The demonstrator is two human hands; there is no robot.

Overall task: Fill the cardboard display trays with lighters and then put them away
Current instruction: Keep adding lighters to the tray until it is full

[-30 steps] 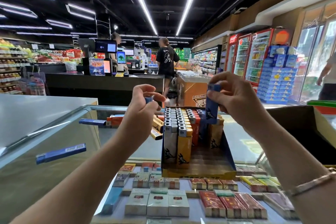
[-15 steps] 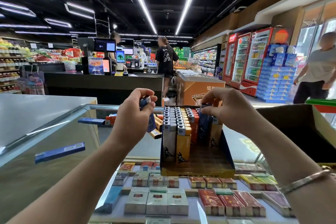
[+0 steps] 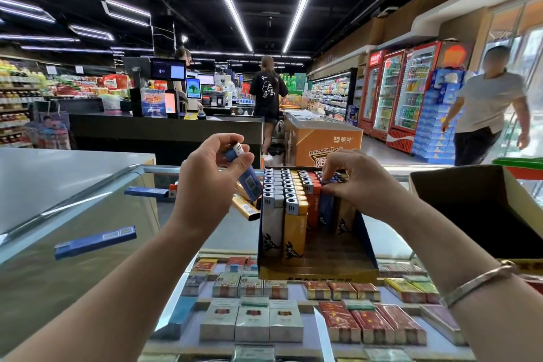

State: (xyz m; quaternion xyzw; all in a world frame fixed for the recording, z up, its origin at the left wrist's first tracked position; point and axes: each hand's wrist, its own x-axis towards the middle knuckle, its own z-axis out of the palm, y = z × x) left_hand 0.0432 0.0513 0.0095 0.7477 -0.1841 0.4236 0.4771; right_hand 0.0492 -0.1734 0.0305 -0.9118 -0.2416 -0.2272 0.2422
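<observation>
A blue and yellow cardboard display tray (image 3: 318, 269) stands on the glass counter, its back rows packed with upright white, yellow, orange and blue lighters. My left hand (image 3: 207, 185) grips a blue lighter (image 3: 245, 173) tilted in the air just left of the tray. My right hand (image 3: 357, 178) rests on the tray's right rows, fingertips pinching the top of a blue lighter (image 3: 326, 209) standing among the others. Loose yellow lighters (image 3: 245, 206) lie behind my left hand.
Two blue lighters (image 3: 95, 241) (image 3: 147, 191) lie on the glass counter at the left. An open brown carton (image 3: 476, 209) sits at the right. Cigarette packs (image 3: 252, 322) fill the case under the glass. A person walks past at the far right.
My right hand lowered its blue lighter from above the tray down into the right rows. My left hand turned its blue lighter and stayed left of the tray. A person walked in at right.
</observation>
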